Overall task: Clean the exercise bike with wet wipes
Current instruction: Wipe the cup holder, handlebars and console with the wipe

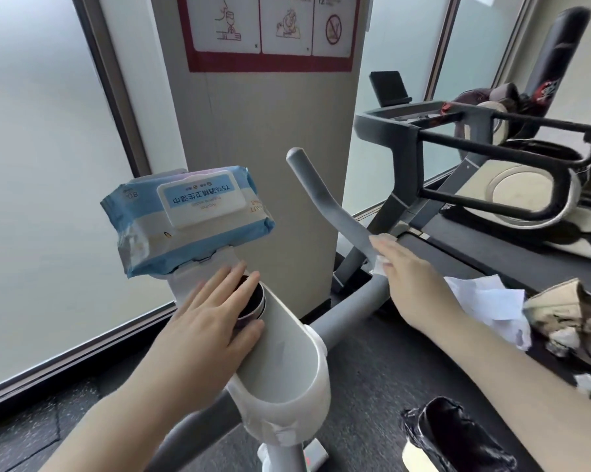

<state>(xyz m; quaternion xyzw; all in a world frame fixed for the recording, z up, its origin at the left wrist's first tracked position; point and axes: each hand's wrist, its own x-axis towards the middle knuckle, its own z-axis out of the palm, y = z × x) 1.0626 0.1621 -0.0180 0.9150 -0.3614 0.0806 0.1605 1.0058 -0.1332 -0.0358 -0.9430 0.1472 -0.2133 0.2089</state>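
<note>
Exercise bike (280, 338), white and grey, centre of view beside a pillar. Right handlebar (324, 195): grey, angled upward. Right hand (413, 277) presses a wet wipe (379, 265) against its lower stretch; whether the fingers wrap round cannot be told. Left hand (202, 321) lies flat with fingers straight, steadying the console knob (253, 301). Wipes pack (185, 219) rests on the console, lid closed. Recommended handling: wrap the wipe fully round the bar, draw upward to the tip in one pass, keep the frame braced.
</note>
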